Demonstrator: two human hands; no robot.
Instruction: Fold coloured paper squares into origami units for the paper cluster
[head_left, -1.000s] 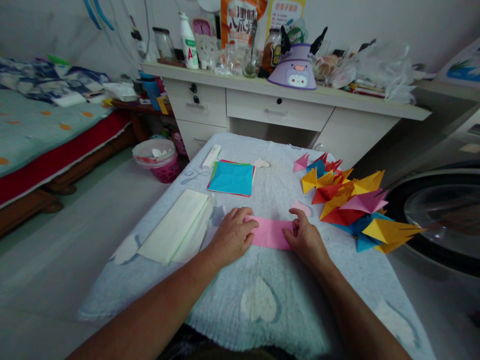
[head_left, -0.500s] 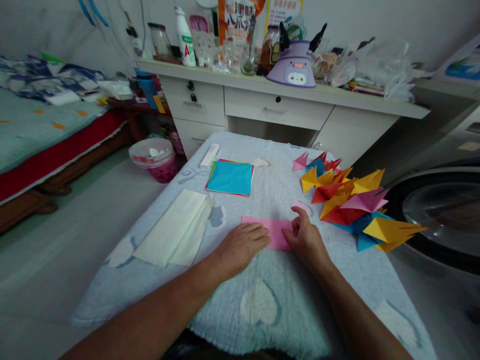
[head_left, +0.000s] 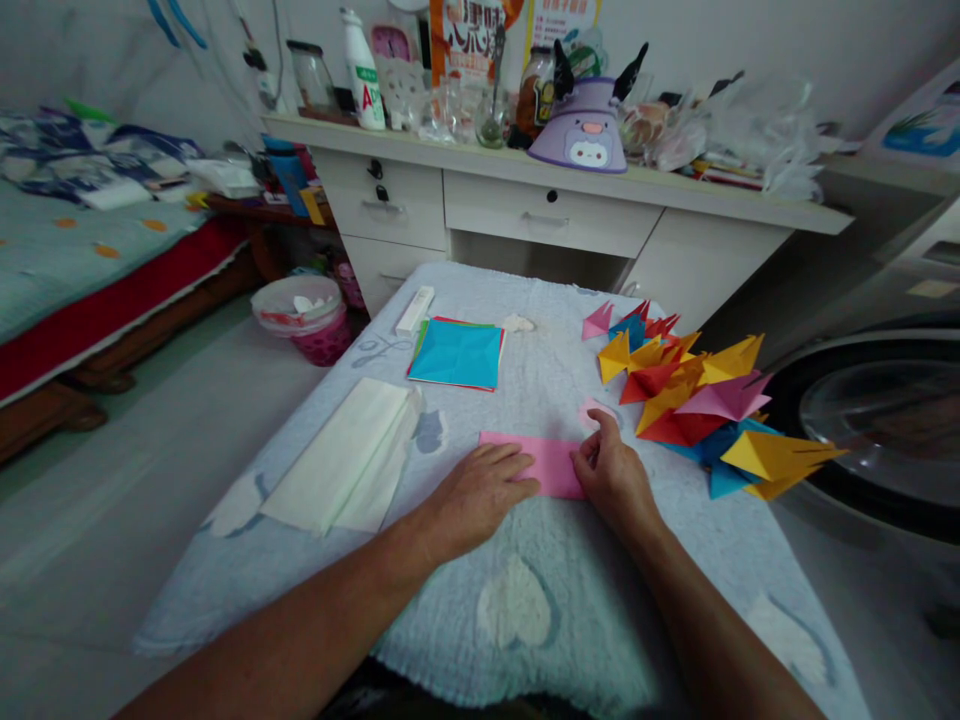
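A folded pink paper strip (head_left: 551,462) lies flat on the pale blue towel (head_left: 525,560) covering the table. My left hand (head_left: 480,492) rests on the strip's near left part, fingers stretched flat, pressing it down. My right hand (head_left: 611,475) is at the strip's right end, fingers curled and pinching the paper edge. A small pink scrap (head_left: 592,408) shows just beyond my right thumb.
A pile of folded paper shapes (head_left: 697,405) in yellow, red, pink and blue lies to the right. A stack of coloured paper squares (head_left: 457,354) with blue on top, a white tube (head_left: 415,310) and a folded white cloth (head_left: 352,455) lie left. A cluttered desk (head_left: 555,185) stands behind.
My left hand slid from the strip's left end toward its lower middle, uncovering the left end. The right hand stayed at the right end.
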